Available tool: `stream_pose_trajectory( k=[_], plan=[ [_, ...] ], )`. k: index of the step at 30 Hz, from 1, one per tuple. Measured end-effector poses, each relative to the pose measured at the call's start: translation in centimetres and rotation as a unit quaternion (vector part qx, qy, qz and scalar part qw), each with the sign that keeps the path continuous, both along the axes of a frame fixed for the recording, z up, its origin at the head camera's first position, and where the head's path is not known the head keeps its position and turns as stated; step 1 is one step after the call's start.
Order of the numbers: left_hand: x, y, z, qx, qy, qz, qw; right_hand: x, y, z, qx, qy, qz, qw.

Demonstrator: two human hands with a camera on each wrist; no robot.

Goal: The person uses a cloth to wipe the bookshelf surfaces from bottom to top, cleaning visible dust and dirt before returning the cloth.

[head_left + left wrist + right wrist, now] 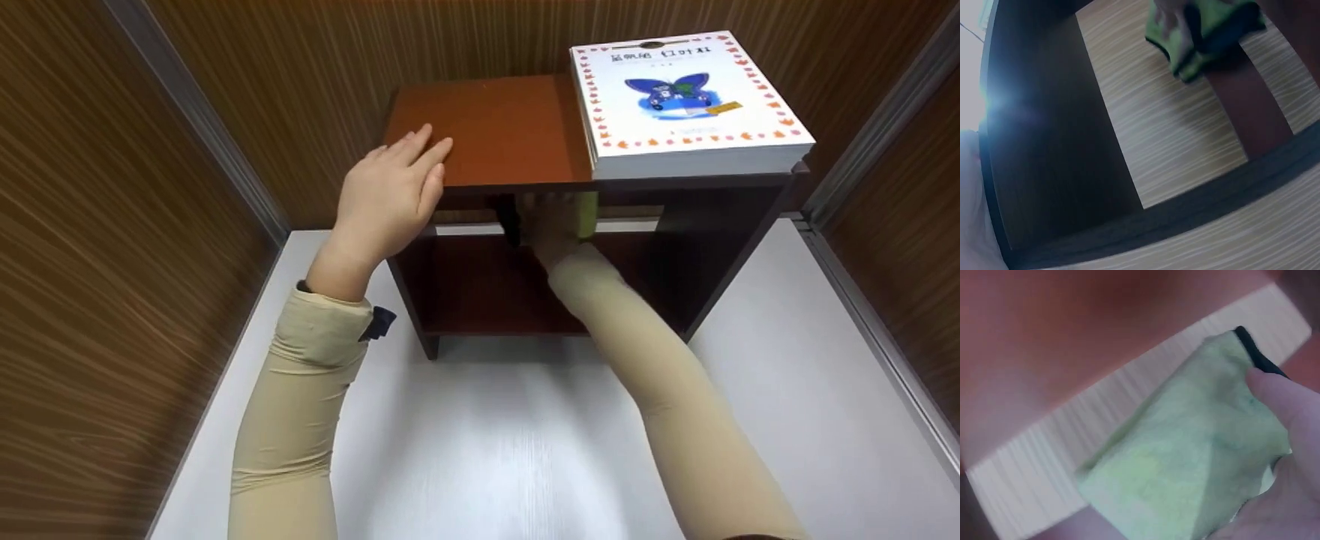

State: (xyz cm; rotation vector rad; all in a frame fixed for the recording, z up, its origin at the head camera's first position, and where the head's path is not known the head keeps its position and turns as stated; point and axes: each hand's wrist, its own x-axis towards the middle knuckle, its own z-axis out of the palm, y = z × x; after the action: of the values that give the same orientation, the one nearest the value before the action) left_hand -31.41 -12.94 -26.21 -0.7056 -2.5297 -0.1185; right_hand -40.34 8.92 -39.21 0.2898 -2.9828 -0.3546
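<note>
My left hand [386, 191] rests with its fingers extended on the left side of the reddish-brown top of a small wooden shelf [510, 135]. Under that top, my right hand [551, 225] reaches into the upper compartment and holds a green cloth [587, 215] with dark edging. The right wrist view shows the folded cloth [1168, 450] close up, the thumb [1286, 402] pressing on its face. From the left wrist, the cloth [1224, 22] appears bunched in the fingers inside the shelf, slightly blurred. Shadow hides part of the right hand in the head view.
A stack of books [690, 97], the top one with a butterfly on its white cover, lies on the shelf's right half. The shelf stands on a white surface [495, 450]. Wood-grain panels [300, 90] rise behind it and at both sides.
</note>
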Motion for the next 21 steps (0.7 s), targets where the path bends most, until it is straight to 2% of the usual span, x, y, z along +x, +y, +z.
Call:
stream_pose_trajectory(
  k=[2,5,7,14,17,21],
  plan=[
    [0.0,0.0,-0.2,0.007,0.013,-0.007,0.9999,-0.3,-1.6,-0.2,0.040,0.011,0.011,0.9991],
    [0.0,0.0,-0.4,0.016,0.025,-0.007,0.9995,-0.5,-3.6,-0.5,0.118,0.004,0.019,0.9929],
    [0.0,0.1,-0.4,0.019,0.032,-0.006,0.9993,-0.7,-4.6,-0.7,0.143,0.001,0.024,0.9894],
    [-0.1,0.2,-0.6,0.023,0.051,-0.007,0.9984,-1.2,-6.2,-0.8,0.113,0.011,0.075,0.9907],
    [-0.1,0.1,-0.8,0.029,0.059,-0.009,0.9978,-1.1,-6.2,-0.8,0.133,0.005,0.092,0.9868],
    [-0.1,-0.1,-0.7,0.035,0.074,-0.009,0.9966,-1.2,-6.1,-0.6,0.141,0.017,0.106,0.9842]
  ],
)
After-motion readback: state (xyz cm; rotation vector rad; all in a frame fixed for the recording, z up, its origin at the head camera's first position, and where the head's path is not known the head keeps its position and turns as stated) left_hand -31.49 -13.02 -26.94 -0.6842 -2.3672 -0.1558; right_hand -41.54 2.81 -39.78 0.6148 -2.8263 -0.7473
